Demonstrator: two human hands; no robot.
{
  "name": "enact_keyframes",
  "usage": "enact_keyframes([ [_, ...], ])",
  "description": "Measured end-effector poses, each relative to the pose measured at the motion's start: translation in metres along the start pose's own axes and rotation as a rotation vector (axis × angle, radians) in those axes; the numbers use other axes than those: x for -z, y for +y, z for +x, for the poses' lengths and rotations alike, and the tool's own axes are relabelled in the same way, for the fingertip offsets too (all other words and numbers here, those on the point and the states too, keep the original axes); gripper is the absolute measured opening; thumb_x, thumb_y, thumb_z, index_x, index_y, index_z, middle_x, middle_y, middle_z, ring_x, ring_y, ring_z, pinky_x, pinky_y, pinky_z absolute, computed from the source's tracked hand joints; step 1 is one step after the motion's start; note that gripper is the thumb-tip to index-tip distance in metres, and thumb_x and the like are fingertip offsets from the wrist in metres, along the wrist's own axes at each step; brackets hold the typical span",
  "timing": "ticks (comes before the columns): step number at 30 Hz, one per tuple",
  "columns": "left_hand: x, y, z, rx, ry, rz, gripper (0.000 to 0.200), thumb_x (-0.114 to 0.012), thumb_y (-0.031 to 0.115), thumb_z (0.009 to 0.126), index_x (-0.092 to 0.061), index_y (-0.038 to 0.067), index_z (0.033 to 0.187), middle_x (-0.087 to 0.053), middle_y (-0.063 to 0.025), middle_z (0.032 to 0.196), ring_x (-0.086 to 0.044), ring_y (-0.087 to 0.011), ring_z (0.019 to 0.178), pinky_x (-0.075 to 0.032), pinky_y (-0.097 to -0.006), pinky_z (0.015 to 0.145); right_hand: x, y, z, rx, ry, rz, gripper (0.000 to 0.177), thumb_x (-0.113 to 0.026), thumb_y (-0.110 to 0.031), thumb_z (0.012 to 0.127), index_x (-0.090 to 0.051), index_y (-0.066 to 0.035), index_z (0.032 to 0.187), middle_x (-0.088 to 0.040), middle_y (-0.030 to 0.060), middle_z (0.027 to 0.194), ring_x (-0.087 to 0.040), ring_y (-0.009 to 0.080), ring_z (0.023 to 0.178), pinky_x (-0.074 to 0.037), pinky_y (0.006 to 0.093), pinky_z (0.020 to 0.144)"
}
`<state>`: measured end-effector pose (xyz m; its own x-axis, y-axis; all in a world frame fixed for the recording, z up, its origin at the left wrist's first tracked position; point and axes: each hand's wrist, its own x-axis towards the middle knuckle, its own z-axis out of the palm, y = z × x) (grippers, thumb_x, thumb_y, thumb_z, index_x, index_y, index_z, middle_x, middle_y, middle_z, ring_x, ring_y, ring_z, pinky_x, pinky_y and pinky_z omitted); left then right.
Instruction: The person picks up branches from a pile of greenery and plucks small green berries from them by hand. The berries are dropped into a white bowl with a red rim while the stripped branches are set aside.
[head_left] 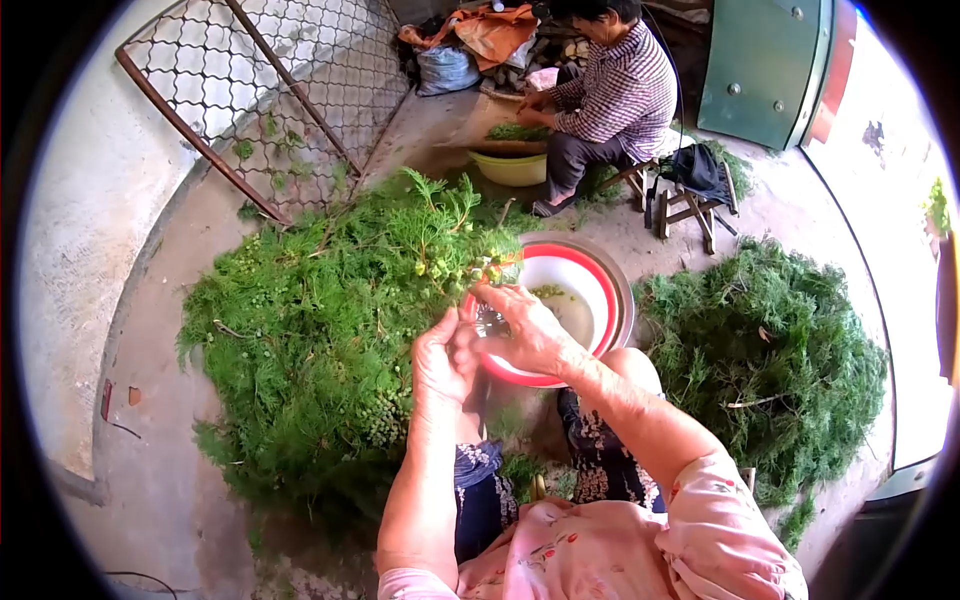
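A green conifer sprig [440, 250] with small pale-green cones stands up beyond my hands, at the left rim of a red-and-white basin [612, 310]. My right hand [525, 328] reaches over that rim, its fingers closed at the sprig's lower end. Beside it, my left hand [440, 358] is closed with bent fingers; what lies inside them is hidden. Several small green cones [548, 292] rest in the basin, which sits within a wider metal-coloured rim. A large heap of conifer branches [300, 350] spreads to the left of my hands.
Another heap of branches [765, 370] lies at the right. Ahead, a person in a striped shirt [630, 90] sits beside a yellow basin [508, 170] holding greenery. A black bag [695, 170] rests on a wooden stool [690, 215]. A metal mesh frame [270, 100] leans at the back left.
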<state>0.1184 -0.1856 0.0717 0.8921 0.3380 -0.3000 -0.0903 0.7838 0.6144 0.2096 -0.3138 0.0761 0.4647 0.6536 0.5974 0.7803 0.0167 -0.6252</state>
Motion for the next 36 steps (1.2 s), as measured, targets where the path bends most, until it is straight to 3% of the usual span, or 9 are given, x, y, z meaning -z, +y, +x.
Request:
enact_keyframes([
  [3,0.003,0.003,0.023,-0.002,-0.008,0.017,0.019,-0.054,0.022,0.087,-0.053,0.007,0.077,-0.044,0.0013,0.056,-0.037,-0.0079,0.041,-0.029,-0.0196,0.034,0.003,0.018,0.018,-0.194,-0.358,-0.083,0.030,-0.065,-0.022,0.073,-0.057,0.001,0.091,-0.061,0.0190,0.089,-0.058,0.0323,0.086,-0.045,0.0387,0.075],
  [6,0.011,-0.004,0.051,-0.165,0.086,0.246,0.013,-0.060,0.013,0.080,-0.058,0.001,0.074,-0.050,-0.0004,0.058,-0.041,-0.0070,0.043,-0.029,-0.0196,0.035,0.010,0.027,0.036,-0.376,-0.461,0.032,0.029,-0.063,-0.024,0.074,-0.057,0.001,0.087,-0.061,0.0195,0.085,-0.060,0.0320,0.080,-0.046,0.0379,0.072],
  [11,0.017,-0.008,0.097,-0.221,0.204,0.452,0.010,-0.060,0.003,0.075,-0.060,-0.003,0.067,-0.059,-0.0082,0.062,-0.048,-0.0092,0.043,-0.032,-0.0193,0.036,-0.016,0.069,0.039,-0.268,-0.134,0.118,0.032,-0.061,-0.029,0.080,-0.059,0.001,0.088,-0.062,0.0139,0.070,-0.061,0.0245,0.065,-0.047,0.0354,0.062],
  [15,0.009,-0.013,0.131,-0.253,0.352,0.697,0.015,-0.061,0.001,0.074,-0.050,0.000,0.064,-0.057,-0.0096,0.059,-0.047,-0.0100,0.042,-0.032,-0.0212,0.036,-0.016,0.095,0.054,-0.667,-0.404,0.184,0.028,-0.055,-0.027,0.086,-0.061,-0.001,0.093,-0.060,0.0081,0.066,-0.056,0.0139,0.059,-0.047,0.0278,0.059],
  [22,0.020,-0.039,0.175,-0.066,0.307,0.529,0.007,-0.063,0.008,0.075,-0.060,0.005,0.080,-0.051,0.0018,0.056,-0.044,-0.0050,0.044,-0.032,-0.0199,0.039,-0.020,0.138,0.036,-1.131,-0.209,0.876,0.027,-0.055,-0.030,0.086,-0.063,-0.005,0.090,-0.063,0.0041,0.075,-0.056,0.0115,0.057,-0.046,0.0243,0.054],
  [28,0.012,-0.047,0.177,-0.056,0.223,0.557,0.026,-0.062,0.017,0.079,-0.053,0.006,0.057,-0.044,0.0026,0.050,-0.036,-0.0069,0.041,-0.028,-0.0203,0.040,-0.026,0.154,0.016,-1.060,-0.104,0.991,0.032,-0.055,-0.035,0.086,-0.061,-0.004,0.086,-0.063,0.0032,0.076,-0.056,0.0105,0.059,-0.046,0.0234,0.052],
  [30,0.008,-0.050,0.177,-0.020,0.218,0.566,0.028,-0.061,0.018,0.079,-0.052,0.008,0.055,-0.044,0.0029,0.050,-0.036,-0.0068,0.041,-0.027,-0.0201,0.040,-0.027,0.154,0.014,-1.068,-0.046,0.989,0.032,-0.055,-0.036,0.087,-0.061,-0.005,0.084,-0.062,0.0030,0.076,-0.056,0.0098,0.061,-0.046,0.0230,0.051],
  [33,0.010,-0.050,0.177,0.010,0.177,0.454,0.009,-0.063,0.016,0.077,-0.059,0.008,0.080,-0.047,0.0054,0.054,-0.038,-0.0033,0.042,-0.029,-0.0177,0.040,-0.032,0.156,0.015,-1.099,-0.049,0.975,0.029,-0.055,-0.033,0.087,-0.061,-0.005,0.081,-0.061,0.0025,0.073,-0.055,0.0086,0.061,-0.045,0.0224,0.050],
  [36,0.010,-0.049,0.174,0.005,0.164,0.431,0.024,-0.057,0.020,0.082,-0.054,0.008,0.062,-0.038,0.0050,0.049,-0.033,-0.0064,0.042,-0.026,-0.0205,0.041,-0.031,0.150,0.017,-1.108,-0.036,1.025,0.027,-0.055,-0.030,0.087,-0.061,-0.005,0.080,-0.061,0.0024,0.071,-0.055,0.0085,0.060,-0.044,0.0222,0.050],
])
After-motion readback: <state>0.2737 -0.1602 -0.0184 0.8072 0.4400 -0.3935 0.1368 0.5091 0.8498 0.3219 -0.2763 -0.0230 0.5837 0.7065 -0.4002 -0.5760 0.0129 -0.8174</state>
